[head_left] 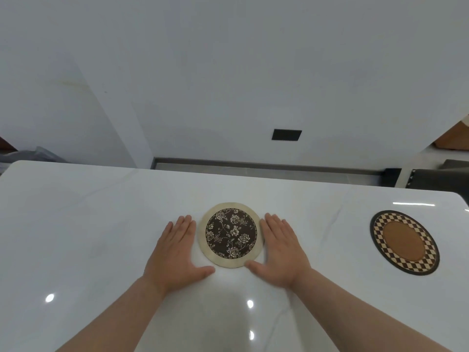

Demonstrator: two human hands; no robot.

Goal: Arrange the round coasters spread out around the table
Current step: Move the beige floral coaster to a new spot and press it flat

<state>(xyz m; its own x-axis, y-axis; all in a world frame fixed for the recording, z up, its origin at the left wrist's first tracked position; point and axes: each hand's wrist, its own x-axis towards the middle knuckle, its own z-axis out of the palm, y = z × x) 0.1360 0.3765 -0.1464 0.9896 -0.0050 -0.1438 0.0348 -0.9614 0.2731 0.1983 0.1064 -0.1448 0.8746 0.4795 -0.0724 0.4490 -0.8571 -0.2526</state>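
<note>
- Between the two sets of fingers lies the floral coaster, flat on the white table, its pale rim just beside the inner edge of each palm.
- The left hand rests palm-down on the table, fingers straight and pressed together, thumb stretched toward the coaster's near edge; it grips nothing.
- The right hand mirrors it, fingers also together and flat, thumb tip at or touching the near rim; whether it truly touches is hard to tell.
- The hands probably bracket the disc like this to nudge and centre it by its edges, since a thin flat coaster offers little to pinch from above.
- Well to the right of the right hand's fingers, apart from them, sits the checkered coaster, flat near the table's right end.
- Judging by the spacing, the floral one is being settled in the middle, with the checkered one already placed or yet to be dealt with.
- Beyond the fingertips the tabletop is bare up to its far edge.
</note>
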